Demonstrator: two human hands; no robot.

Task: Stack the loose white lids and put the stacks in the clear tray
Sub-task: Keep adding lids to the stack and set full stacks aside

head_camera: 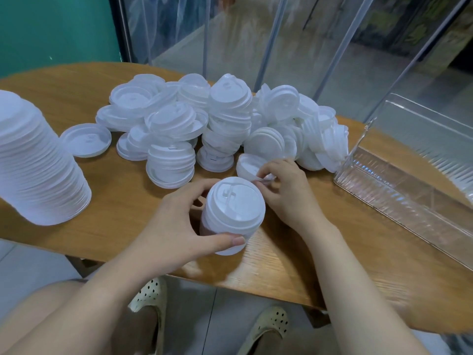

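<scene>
My left hand (176, 226) grips a short stack of white lids (234, 210) standing near the table's front edge, thumb in front and fingers behind it. Just right of the stack, my right hand (286, 190) pinches the rim of a loose white lid (248, 166) lying on the table. A big heap of loose white lids (217, 119) fills the middle of the table behind both hands. The clear tray (399, 190) stands at the right with no lids visible inside it.
A tall finished stack of lids (38, 170) leans at the left edge of the wooden table (122, 201). One single lid (85, 140) lies apart beside it. Clear plastic curtain strips hang behind the table. My knees and shoes show below the front edge.
</scene>
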